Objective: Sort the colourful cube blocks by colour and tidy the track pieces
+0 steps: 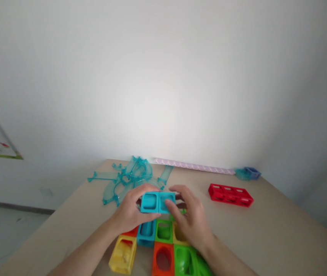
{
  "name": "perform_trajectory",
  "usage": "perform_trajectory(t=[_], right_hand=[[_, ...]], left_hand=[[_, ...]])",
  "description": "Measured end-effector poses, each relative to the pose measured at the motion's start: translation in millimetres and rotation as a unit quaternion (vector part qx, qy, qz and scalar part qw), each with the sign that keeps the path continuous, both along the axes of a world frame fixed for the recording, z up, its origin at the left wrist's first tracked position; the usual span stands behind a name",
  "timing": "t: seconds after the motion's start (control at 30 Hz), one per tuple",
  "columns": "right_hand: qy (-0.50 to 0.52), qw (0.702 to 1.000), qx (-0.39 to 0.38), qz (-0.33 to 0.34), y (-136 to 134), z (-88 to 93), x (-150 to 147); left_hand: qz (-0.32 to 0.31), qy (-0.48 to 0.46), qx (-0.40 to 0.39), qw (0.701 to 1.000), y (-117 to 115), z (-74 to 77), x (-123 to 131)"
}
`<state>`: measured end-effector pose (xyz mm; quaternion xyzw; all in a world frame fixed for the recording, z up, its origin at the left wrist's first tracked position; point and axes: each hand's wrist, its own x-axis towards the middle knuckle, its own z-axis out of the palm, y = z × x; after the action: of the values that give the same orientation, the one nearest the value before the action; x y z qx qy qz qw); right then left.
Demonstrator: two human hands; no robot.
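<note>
Two joined light-blue hollow blocks [149, 202] are held level above the table between both hands. My left hand [130, 207] is closed round their left end, with the thumb along the lower edge. On the right end rests the thumb of my right hand [190, 216], its fingers curled behind. Below them on the table stands a cluster of hollow blocks: a blue one [146, 232], a green one [164, 231], an orange one [163, 258], a large green one [184, 260] and a yellow one [123, 255]. My right hand partly covers another yellow block [180, 234].
Transparent teal track pieces [134, 172] lie piled at the back left of the table [232, 230]. A red three-part block row [230, 194] lies to the right. Along the wall is a patterned purple strip [195, 166], with a dark blue block [252, 173] near its right end.
</note>
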<state>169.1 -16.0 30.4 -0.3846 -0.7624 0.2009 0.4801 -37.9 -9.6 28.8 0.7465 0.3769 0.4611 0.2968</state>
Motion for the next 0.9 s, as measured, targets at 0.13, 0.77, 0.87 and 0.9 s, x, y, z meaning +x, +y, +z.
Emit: perform_trajectory(t=[0.13,0.77,0.87,0.9], right_hand=[[-0.127,0.981,0.143,-0.029,-12.9,26.0,-4.7],[-0.460,0.868,0.134,0.131,-26.6,8.1,-50.9],[-0.439,0.884,0.077,0.141,-26.8,4.8,-49.7],[-0.432,0.889,0.065,0.137,-27.2,3.8,-49.5]], left_hand=[[0.070,-0.061,-0.120,0.988,5.6,-3.7,1.8],[0.150,-0.083,-0.125,0.977,14.1,-6.3,-2.1],[0.142,-0.065,-0.102,0.982,12.7,-5.5,0.7],[0.136,-0.062,-0.096,0.984,12.0,-4.8,1.3]])
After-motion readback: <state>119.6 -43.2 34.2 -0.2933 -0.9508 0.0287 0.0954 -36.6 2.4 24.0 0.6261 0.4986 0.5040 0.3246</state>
